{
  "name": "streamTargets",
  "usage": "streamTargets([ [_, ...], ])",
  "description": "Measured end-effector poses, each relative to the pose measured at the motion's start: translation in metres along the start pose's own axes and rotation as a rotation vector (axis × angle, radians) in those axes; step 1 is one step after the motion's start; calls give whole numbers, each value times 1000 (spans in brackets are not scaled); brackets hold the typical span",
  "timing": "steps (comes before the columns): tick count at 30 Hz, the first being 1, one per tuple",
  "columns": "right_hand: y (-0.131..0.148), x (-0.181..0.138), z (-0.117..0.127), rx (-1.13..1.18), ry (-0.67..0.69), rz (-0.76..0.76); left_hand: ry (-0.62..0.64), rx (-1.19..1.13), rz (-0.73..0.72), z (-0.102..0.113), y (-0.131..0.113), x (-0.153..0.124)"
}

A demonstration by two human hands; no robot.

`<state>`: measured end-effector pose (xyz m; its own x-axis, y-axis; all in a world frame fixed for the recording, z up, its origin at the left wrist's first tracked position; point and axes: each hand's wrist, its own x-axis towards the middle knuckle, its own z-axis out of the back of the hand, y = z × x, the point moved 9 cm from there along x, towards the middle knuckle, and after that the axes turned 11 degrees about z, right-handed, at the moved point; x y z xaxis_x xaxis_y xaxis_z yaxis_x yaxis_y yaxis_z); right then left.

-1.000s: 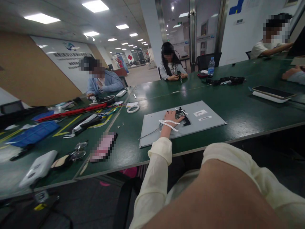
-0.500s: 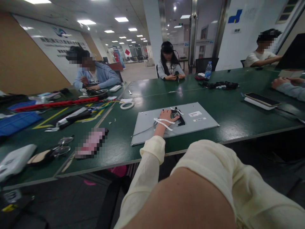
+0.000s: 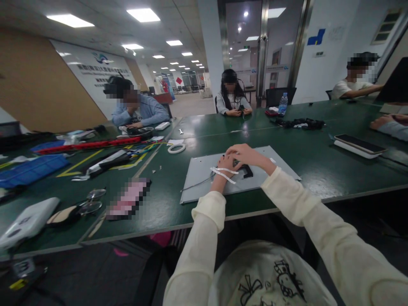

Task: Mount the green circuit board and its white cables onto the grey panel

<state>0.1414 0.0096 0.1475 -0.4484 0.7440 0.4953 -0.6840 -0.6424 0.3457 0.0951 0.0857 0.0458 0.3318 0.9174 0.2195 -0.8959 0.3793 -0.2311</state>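
A flat grey panel lies on the green table in front of me, with a black bracket-like part on it. My left hand rests palm down over the panel, fingers laid out beside the black part. White strips cross the left wrist, and a thin grey cable runs from there to the panel's left edge. Arching over from the right, my right hand meets the left fingers with its own bent. Whatever lies between its fingertips is hidden.
Left of the panel lie a pink phone, glasses, a white device and a blue tray. A tape roll sits behind. At right is a dark phone on a white box. Several people sit around the table.
My right arm has come forward, and the right hand now reaches over the left fingers and black part. The left hand stays on the panel. The view has tilted upward a little.
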Motion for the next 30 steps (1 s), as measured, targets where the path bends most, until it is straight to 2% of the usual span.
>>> streamTargets([
  [1, -43, -12, 2, -98, -72, -161, -15, 1, -16, 1, 0, 0],
  [3, -107, -40, -4, -237, -113, -383, -57, 4, -33, 4, 1, 0],
  [5, -146, -66, -20, -304, -68, -497, -100, 15, -18, 6, 6, 1],
  [7, -166, -86, -34, -360, -11, -565, -119, 28, 15, 6, 13, 2],
  [10, -175, -101, -45, -435, 32, -603, -127, 31, 34, 4, 18, 3],
  [14, -173, -98, -51, -505, 63, -561, -131, 24, 32, 3, 20, 4],
  [30, -170, -96, -54, -524, 93, -514, -106, 30, -5, -3, 19, 9],
])
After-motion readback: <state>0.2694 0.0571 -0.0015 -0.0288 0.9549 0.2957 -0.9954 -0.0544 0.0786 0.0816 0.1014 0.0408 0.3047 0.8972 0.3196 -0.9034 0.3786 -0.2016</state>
